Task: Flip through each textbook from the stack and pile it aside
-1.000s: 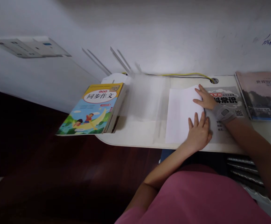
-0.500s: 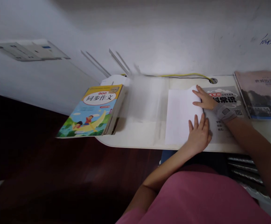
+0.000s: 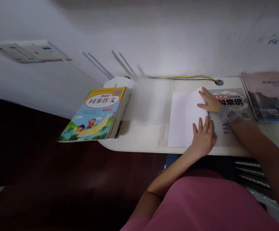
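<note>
A white paper sheet (image 3: 181, 120) lies on the desk, its right side bulging up along the edge of a grey-covered book (image 3: 235, 106). My left hand (image 3: 202, 138) rests on the sheet's lower right part, fingers stretched out and pointing away from me. Just above it, my right hand (image 3: 210, 101) reaches in from the right, fingers spread over the sheet's upper right edge, its wrist crossing the grey book. Neither hand grips anything. To the left of the sheet, a translucent plastic film (image 3: 149, 102) lies flat.
A stack of books with a colourful top cover (image 3: 93, 112) overhangs the desk's (image 3: 134, 139) left end. Another book (image 3: 270, 96) lies at the right. A yellow cable (image 3: 189, 76) runs along the wall into a round hole (image 3: 219, 82). A socket panel (image 3: 31, 52) is on the left wall.
The white sheet's left edge has shifted slightly left, and its raised right side bulges more. Both hands have moved slightly left with it, keeping the same pose.
</note>
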{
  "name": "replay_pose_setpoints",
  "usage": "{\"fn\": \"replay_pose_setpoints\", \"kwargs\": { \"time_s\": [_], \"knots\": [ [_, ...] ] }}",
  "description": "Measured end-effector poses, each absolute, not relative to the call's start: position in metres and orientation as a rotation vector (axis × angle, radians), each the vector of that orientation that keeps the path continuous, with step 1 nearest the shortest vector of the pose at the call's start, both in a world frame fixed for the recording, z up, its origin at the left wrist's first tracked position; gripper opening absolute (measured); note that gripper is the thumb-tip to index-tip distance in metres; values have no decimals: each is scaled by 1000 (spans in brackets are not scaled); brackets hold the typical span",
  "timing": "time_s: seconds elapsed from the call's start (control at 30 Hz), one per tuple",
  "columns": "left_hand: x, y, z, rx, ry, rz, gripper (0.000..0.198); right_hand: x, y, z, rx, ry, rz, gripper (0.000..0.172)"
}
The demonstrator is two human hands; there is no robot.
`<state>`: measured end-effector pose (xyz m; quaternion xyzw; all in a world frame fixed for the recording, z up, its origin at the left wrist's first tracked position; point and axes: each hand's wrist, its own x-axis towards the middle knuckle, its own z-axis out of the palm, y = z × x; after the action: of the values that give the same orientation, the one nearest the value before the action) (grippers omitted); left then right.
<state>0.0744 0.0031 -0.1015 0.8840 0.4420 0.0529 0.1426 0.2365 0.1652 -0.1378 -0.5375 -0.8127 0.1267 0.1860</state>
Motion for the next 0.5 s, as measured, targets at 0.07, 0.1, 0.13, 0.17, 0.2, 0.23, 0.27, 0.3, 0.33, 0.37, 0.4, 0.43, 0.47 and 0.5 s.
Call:
{"fn": "replay_pose_setpoints", "kwargs": {
  "time_s": [0.07,0.1,0.13,0.17,0.2,0.23,0.27,0.3,0.33,0.37,0.4,0.43,0.47,0.5],
  "knots": [
    [76,-1,-103,2552,1263,173,58,236,164,-135,-1487,-2338,356,80],
    [77,-2,-103,2553,1256,177,58,236,163,-134,-1483,-2356,354,79],
    [78,-4,-104,2553,1249,176,59,236,162,-133,-1485,-2367,350,78],
    [78,-4,-103,2553,1242,167,59,235,162,-133,-1494,-2370,344,78],
    [77,-4,-103,2554,1238,156,59,235,162,-133,-1506,-2369,339,78],
    [76,-4,-102,2555,1236,144,59,234,162,-133,-1518,-2367,335,78],
    [75,-3,-101,2557,1235,132,59,234,162,-134,-1527,-2364,332,79],
    [74,-2,-100,2560,1236,121,58,233,162,-135,-1534,-2357,328,79],
    [72,-1,-100,2563,1236,109,58,233,163,-136,-1539,-2348,323,80],
    [71,0,-99,2565,1234,98,58,233,163,-136,-1541,-2339,320,80],
    [70,0,-98,2569,1232,92,58,233,163,-136,-1542,-2331,319,80],
    [69,1,-98,2573,1230,91,59,233,163,-136,-1541,-2327,318,80],
    [69,1,-98,2577,1229,94,58,233,163,-136,-1540,-2327,317,80],
    [69,1,-99,2582,1231,98,58,233,162,-136,-1539,-2334,315,81]
  ]
}}
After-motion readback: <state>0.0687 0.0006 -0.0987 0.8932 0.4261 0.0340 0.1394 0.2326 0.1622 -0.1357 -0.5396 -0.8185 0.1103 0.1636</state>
